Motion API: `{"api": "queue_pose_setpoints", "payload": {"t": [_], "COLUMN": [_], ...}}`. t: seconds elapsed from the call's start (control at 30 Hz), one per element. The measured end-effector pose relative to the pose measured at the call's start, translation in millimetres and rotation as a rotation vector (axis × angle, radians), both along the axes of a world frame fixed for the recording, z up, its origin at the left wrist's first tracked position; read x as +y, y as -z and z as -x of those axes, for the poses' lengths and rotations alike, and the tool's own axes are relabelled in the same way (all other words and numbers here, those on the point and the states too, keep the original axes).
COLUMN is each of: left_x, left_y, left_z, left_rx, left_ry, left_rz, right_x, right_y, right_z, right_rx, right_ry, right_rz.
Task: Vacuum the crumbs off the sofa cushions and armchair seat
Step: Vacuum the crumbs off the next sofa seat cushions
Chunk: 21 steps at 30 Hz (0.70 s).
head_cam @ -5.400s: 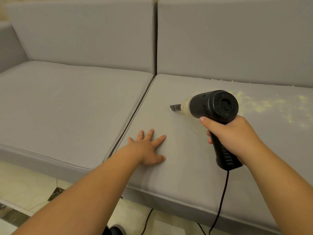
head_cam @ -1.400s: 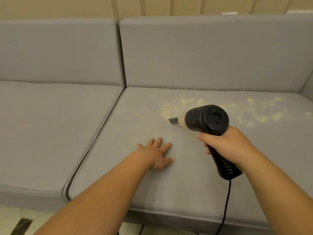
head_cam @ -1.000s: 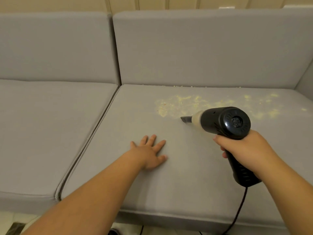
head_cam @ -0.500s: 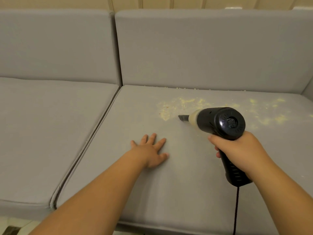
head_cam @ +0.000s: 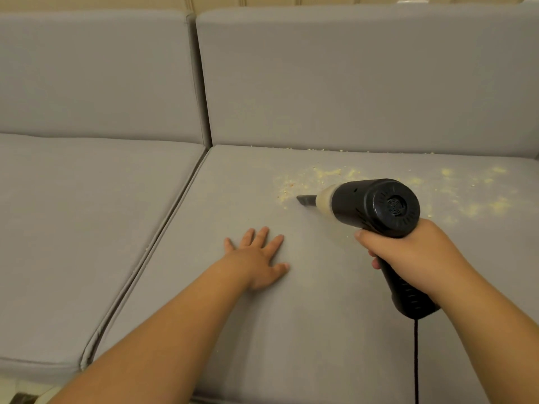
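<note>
My right hand (head_cam: 414,255) grips the handle of a black handheld vacuum (head_cam: 373,207). Its narrow nozzle (head_cam: 306,198) points left and touches the right grey seat cushion (head_cam: 291,330) at the edge of a patch of yellow crumbs (head_cam: 303,182). More crumbs (head_cam: 472,199) are scattered to the right, behind the vacuum, and a thin line of them lies along the backrest seam. My left hand (head_cam: 259,258) rests flat on the same cushion, fingers spread, below and left of the nozzle.
The left seat cushion (head_cam: 87,228) lies beside the right one across a dark gap (head_cam: 163,228). Two grey back cushions (head_cam: 350,83) stand behind. The vacuum's black cord (head_cam: 416,360) hangs down over the cushion's front edge.
The nozzle has shifted slightly left into the crumb patch's near edge over the last half second. My left hand has stayed flat on the cushion.
</note>
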State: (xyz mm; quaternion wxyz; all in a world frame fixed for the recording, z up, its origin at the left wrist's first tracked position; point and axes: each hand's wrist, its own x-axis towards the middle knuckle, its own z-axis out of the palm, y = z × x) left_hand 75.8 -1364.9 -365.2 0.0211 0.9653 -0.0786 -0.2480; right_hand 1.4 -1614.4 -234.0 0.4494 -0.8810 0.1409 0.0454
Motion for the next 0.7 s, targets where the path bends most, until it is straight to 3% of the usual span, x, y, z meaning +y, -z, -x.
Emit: {"api": "queue_pose_setpoints", "payload": {"t": [0.7], "left_x": [-3], "left_y": [1], "left_z": [-8], "left_rx": [-0.016], "left_ry": [0.014], "left_rz": [-0.036], "right_x": [-12], "right_y": [-3], "right_z": [-1], "right_rx": [0.036], "right_ry": [-0.124], "right_rz": [0.053]}}
